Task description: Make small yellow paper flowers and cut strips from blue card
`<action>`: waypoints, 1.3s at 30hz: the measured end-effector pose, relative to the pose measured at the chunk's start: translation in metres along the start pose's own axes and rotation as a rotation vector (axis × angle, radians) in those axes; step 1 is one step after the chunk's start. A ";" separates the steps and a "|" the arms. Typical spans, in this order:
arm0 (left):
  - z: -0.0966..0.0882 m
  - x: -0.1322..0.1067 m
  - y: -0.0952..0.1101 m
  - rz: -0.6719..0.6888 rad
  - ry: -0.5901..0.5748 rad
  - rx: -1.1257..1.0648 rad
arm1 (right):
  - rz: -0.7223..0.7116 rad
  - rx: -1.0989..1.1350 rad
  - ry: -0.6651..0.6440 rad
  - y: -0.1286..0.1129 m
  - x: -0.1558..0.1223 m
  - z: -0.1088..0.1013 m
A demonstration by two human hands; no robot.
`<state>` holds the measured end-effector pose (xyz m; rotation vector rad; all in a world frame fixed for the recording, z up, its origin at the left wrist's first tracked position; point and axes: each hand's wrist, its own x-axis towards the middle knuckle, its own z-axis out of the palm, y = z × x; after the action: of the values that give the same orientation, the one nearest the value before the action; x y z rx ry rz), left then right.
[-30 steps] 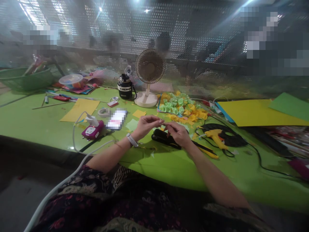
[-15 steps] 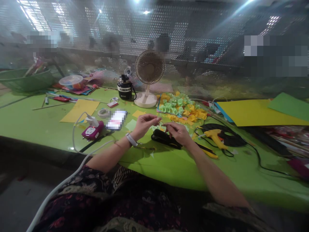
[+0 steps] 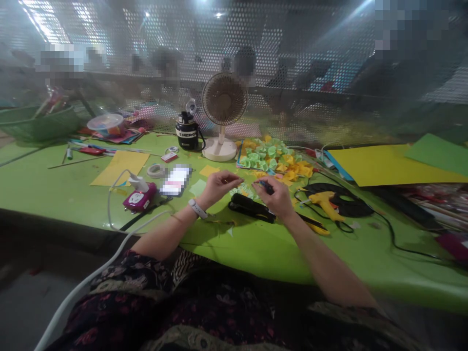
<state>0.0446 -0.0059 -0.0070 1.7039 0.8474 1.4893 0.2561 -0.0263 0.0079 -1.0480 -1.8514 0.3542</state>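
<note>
My left hand [image 3: 219,186], with a pale watch on its wrist, is raised over the table with thumb and forefinger pinched. Whatever sits in that pinch is too small to make out. Close by on the right, my right hand [image 3: 276,197] is closed around a small dark blue tool [image 3: 266,185], whose kind I cannot tell. A narrow gap separates the two hands. Beneath them lie a black stapler [image 3: 250,207] and a light green paper flower [image 3: 241,191]. Behind the hands is a heap of folded green and orange paper pieces [image 3: 270,158].
A yellow glue gun [image 3: 326,204] lies right of my right hand, its cord running across the table. A yellow-handled cutter [image 3: 316,225] rests near it. Left are a phone [image 3: 176,179], a tape roll [image 3: 156,170] and a purple power adapter [image 3: 140,197]. A fan [image 3: 220,148] stands behind.
My right hand has turned and drawn slightly away from the left. The dark blue tool now shows in its fingers. The left hand keeps its pinch, nearly in place.
</note>
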 end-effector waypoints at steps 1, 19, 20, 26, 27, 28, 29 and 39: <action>0.000 -0.001 0.000 0.064 -0.020 0.085 | -0.041 -0.019 -0.005 -0.001 -0.001 0.001; -0.005 -0.008 0.000 0.375 -0.166 0.434 | -0.243 -0.245 -0.135 0.012 -0.005 0.006; -0.005 -0.008 0.000 0.356 -0.172 0.438 | -0.233 -0.244 -0.147 0.012 -0.005 0.006; -0.005 -0.009 0.002 0.276 -0.196 0.429 | -0.187 -0.232 -0.181 0.010 -0.006 0.006; -0.004 -0.009 0.003 0.270 -0.194 0.423 | -0.183 -0.224 -0.180 0.010 -0.006 0.006; -0.004 -0.008 0.003 0.261 -0.188 0.420 | -0.178 -0.214 -0.172 0.011 -0.005 0.006; -0.004 -0.008 0.004 0.253 -0.173 0.421 | -0.170 -0.201 -0.158 0.012 -0.005 0.006; -0.033 0.016 -0.011 0.018 0.154 0.446 | 0.109 -0.127 -0.030 0.048 0.013 0.002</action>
<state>0.0140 0.0165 -0.0053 1.9283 1.3289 1.5384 0.2771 0.0125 -0.0157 -1.2396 -1.8677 0.3203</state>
